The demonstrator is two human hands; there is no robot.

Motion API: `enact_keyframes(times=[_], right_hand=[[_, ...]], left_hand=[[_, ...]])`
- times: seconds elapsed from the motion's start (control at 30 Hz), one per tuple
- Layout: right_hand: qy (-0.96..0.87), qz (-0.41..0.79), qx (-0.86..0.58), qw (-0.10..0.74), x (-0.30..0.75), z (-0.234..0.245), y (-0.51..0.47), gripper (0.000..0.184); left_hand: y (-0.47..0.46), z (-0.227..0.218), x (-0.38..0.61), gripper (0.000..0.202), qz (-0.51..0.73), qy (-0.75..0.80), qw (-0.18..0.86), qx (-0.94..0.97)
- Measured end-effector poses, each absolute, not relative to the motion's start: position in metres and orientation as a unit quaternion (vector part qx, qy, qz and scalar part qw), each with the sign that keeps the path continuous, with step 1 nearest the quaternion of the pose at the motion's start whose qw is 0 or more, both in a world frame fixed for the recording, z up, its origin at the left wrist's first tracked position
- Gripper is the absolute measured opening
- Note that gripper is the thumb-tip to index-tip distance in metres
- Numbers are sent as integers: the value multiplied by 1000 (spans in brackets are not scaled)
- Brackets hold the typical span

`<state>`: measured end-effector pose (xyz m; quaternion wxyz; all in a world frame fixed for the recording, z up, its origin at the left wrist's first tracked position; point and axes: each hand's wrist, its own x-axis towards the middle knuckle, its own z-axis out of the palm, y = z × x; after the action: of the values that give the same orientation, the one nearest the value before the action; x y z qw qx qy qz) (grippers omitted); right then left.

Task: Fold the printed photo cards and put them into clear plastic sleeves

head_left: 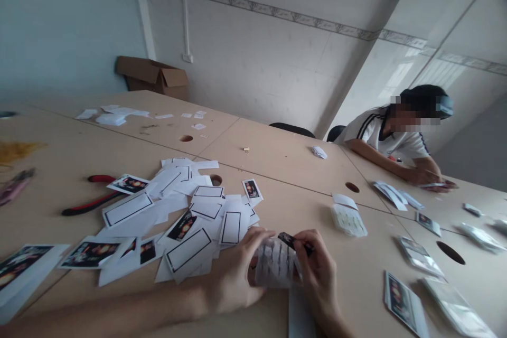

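Observation:
My left hand [237,269] is closed around the left edge of a small clear plastic case [273,269]. Rows of thin dark pieces show through the case, but their kind is too small to tell. My right hand [317,269] pinches a small dark printed card [285,239] at the upper right corner of the case. A white paper strip [300,311] lies on the table under my right wrist. Just left of my hands spreads a loose heap of white cards [190,256], some with black outlines and some with dark pictures.
Red-handled pliers [93,205] lie partly beneath the cards. Right of my hands are a clear pack [349,219], stacked picture cards [404,303] and plastic packs [455,306]. Holes pierce the tabletop [285,174]. Across it, a person [390,140] sits working. A cardboard box [152,76] stands behind.

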<state>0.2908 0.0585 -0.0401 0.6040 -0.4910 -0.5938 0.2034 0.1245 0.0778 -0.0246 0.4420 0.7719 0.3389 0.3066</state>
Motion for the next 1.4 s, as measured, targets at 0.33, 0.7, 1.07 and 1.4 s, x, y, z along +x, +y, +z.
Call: enact_keyframes(times=[0.33, 0.7, 1.07, 1.4], right_hand=[[-602, 206, -486, 599, 289, -43, 52, 3], [-640, 116, -483, 586, 287, -41, 47, 3], [-587, 95, -523, 611, 273, -45, 33, 5], [-574, 98, -542, 605, 269, -43, 32, 7]], left_hand=[[84, -30, 119, 74, 246, 311, 574, 716], [75, -28, 122, 65, 295, 253, 625, 677], [73, -23, 124, 48, 283, 173, 689, 645], [76, -20, 125, 40, 274, 172, 730, 602]])
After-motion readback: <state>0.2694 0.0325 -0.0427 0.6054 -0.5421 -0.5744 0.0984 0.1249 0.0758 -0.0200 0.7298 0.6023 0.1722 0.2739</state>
